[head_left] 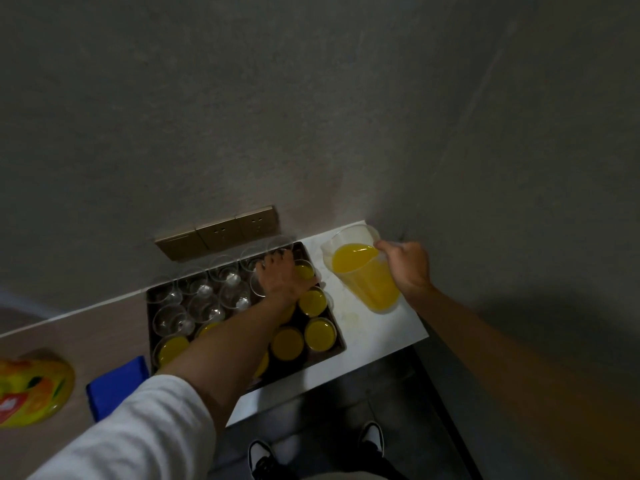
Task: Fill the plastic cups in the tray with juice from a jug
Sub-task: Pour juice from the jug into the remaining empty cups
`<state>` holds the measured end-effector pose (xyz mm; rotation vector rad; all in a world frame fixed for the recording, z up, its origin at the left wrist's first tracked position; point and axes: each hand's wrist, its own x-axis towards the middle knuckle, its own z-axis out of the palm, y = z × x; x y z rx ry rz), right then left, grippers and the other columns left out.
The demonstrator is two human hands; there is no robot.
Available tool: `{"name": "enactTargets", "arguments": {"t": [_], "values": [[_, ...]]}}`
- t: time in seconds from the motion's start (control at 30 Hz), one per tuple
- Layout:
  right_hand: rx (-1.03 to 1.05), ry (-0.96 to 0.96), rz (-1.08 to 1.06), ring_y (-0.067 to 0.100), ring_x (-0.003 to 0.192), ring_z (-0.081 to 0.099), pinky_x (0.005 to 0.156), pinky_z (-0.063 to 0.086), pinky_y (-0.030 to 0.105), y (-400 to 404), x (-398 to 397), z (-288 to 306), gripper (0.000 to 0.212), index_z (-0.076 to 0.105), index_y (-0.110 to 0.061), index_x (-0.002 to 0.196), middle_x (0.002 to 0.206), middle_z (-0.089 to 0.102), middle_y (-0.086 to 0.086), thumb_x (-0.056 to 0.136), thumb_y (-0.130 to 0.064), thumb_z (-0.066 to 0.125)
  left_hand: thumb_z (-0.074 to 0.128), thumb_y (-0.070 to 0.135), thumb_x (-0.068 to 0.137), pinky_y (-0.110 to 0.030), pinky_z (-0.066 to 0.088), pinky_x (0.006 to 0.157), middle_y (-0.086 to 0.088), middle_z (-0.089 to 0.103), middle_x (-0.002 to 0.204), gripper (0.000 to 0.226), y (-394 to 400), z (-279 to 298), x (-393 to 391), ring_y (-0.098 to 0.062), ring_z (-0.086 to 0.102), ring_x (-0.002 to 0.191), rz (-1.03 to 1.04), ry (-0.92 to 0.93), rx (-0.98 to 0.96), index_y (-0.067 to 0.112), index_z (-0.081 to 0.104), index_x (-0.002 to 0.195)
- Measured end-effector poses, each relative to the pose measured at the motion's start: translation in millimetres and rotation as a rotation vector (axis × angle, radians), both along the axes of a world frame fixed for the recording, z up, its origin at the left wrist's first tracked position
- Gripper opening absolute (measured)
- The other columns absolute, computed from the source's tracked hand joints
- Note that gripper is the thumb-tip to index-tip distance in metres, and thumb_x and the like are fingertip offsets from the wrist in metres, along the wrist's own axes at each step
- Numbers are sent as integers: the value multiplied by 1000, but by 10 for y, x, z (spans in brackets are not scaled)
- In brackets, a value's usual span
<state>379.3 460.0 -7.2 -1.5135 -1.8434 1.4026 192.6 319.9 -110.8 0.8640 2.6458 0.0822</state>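
Note:
A dark metal tray on the white counter holds several clear plastic cups. Empty cups fill its back and left part. Cups with orange juice stand along its front and right side. My left hand reaches over the tray's far right part, fingers curled around a cup there; that cup is mostly hidden. My right hand grips the handle of a clear jug of orange juice. The jug is tilted to the left, just right of the tray.
Brass wall sockets sit on the grey wall behind the tray. A blue object and a yellow printed packet lie at the left on the brown counter. The white counter ends at the right; my shoes show below.

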Motion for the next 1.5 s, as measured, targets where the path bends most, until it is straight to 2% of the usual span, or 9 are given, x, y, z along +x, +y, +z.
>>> {"name": "enactTargets", "arguments": {"t": [0.1,0.2,0.3,0.43,0.6,0.77,1.03,1.3,1.5], "values": [[-1,-1,9,32,76,72,76,58,48,-33,6,35,40,75,4,85,87,74,24,87,-35,73,58,85,71,-55,21,118,-11,42,155,105,-31,18,-12,-34,35,145,-13,-17,40,19,40,150],[17,-4,2,36,79,72,75,57,49,-57,1,69,47,72,9,86,85,73,25,84,-38,73,56,73,80,-54,21,118,-8,45,153,86,-55,68,-25,-32,36,143,-3,-38,75,20,44,147],[-1,-14,11,35,83,71,73,56,42,-81,-9,104,40,74,4,82,73,71,14,86,-36,74,61,53,82,-54,22,118,-7,47,151,68,-108,107,-63,-30,37,142,4,-47,96,22,50,141],[10,-25,33,35,85,71,75,56,43,-117,-8,122,43,77,3,89,84,74,19,87,-39,73,61,37,84,-55,24,118,-7,52,146,54,-205,127,-109,-31,39,140,41,-67,148,22,54,136],[36,-16,50,37,88,70,77,56,45,-183,-36,155,43,76,5,96,91,73,23,90,-38,71,67,28,80,-52,30,115,-5,58,139,47,-303,151,-167,-31,44,135,22,-94,176,26,62,126],[46,-33,57,28,77,68,71,49,40,-239,-79,180,42,77,4,90,79,72,16,89,-38,72,69,21,75,-46,41,109,-8,57,137,57,-423,148,-239,-33,46,131,-14,-117,125,29,61,131],[6,-38,62,29,82,71,79,57,43,-300,-95,161,37,80,-6,90,84,75,11,87,-42,72,80,24,79,-45,38,112,-8,52,142,61,-523,154,-265,-32,41,135,-91,-104,99,27,56,135],[43,-27,49,35,83,71,76,55,45,-327,-69,169,49,77,3,92,85,75,20,82,-44,73,78,22,83,-44,40,109,-9,50,143,57,-572,78,-302,-33,42,134,-97,-80,114,25,55,135],[52,-21,39,34,81,71,71,54,42,-306,-46,155,43,76,6,91,86,75,21,86,-37,75,79,22,82,-45,44,103,-7,55,136,48,-577,60,-292,-32,46,128,-75,-73,176,26,58,125]]}}
